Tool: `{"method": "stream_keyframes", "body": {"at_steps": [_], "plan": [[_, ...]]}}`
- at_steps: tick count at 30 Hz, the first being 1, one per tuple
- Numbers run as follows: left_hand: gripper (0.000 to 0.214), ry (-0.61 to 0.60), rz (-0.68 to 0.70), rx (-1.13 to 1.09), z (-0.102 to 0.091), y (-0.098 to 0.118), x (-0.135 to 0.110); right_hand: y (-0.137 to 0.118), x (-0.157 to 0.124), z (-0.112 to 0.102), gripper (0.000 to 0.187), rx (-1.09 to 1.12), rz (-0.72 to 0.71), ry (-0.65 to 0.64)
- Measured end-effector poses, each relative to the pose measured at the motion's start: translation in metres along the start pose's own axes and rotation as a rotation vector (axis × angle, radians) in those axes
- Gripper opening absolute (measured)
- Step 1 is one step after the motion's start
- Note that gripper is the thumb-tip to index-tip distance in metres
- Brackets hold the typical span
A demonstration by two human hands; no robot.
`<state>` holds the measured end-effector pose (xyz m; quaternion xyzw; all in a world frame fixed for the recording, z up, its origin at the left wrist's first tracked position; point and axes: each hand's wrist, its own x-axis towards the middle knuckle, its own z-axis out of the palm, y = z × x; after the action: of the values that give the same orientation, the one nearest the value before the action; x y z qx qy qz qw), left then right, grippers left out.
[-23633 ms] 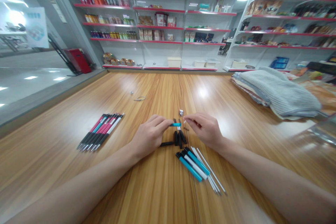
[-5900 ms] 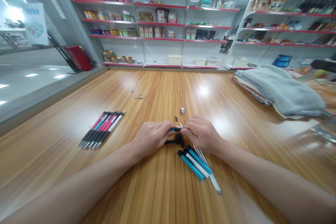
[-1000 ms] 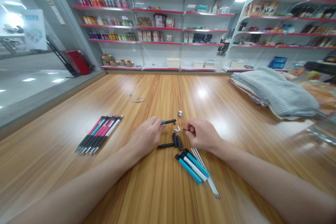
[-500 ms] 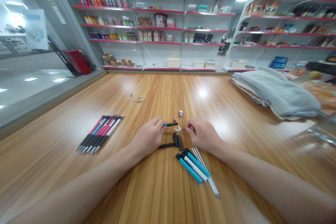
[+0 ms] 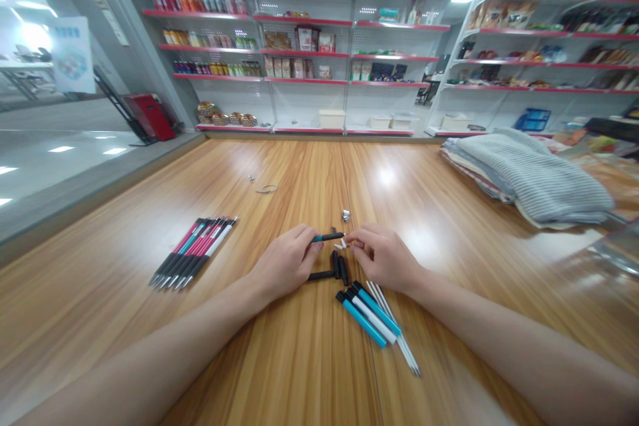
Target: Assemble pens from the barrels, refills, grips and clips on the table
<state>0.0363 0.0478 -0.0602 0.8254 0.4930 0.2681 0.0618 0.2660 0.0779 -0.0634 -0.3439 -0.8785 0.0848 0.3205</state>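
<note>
My left hand is closed round a ballpoint pen with a blue barrel and black grip, its front end pointing right. My right hand has its bent fingers at that front end; whatever small thing they pinch is too small to make out. Small white plastic pieces lie just below the pen's end. Black grips rest nearer me, one partly behind my left fingers. Closer still are blue and white pen barrels with black ends, beside several thin white refills. Small silver pen tips lie beyond the hands.
On the left is a row of assembled pens in red, blue and white. A thin ring-like loop and a tiny silver piece lie farther back. Folded striped cloth is stacked at the right. Stocked shelves stand behind the wooden table.
My right hand has moved slightly left, its fingers reaching the pen's front end. My left hand keeps the pen in nearly the same place.
</note>
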Motion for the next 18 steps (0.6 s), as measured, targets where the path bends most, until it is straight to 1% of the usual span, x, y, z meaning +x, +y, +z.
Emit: {"method": "stream_keyframes", "body": {"at_steps": [3,6,9,13,15,18], "plan": [[0.019,0.009,-0.001,0.004,0.001,0.0,0.001,-0.001,0.0,0.0,0.019,0.007,-0.044,-0.006],[0.018,0.036,-0.025,0.011,0.002,-0.001,0.001,0.0,0.0,0.0,0.015,-0.01,-0.043,0.005],[0.019,0.055,-0.055,0.029,0.003,-0.003,0.002,0.002,0.001,0.001,0.013,-0.035,0.0,0.039],[0.02,0.049,-0.073,0.049,0.003,-0.004,0.002,0.007,0.001,0.003,0.014,-0.055,0.08,0.073],[0.02,0.047,-0.079,0.057,0.003,-0.004,0.002,0.011,0.002,0.004,0.016,-0.063,0.094,0.066],[0.02,0.053,-0.084,0.072,0.004,-0.004,0.003,0.019,0.007,0.004,0.027,-0.082,0.037,0.032]]}}
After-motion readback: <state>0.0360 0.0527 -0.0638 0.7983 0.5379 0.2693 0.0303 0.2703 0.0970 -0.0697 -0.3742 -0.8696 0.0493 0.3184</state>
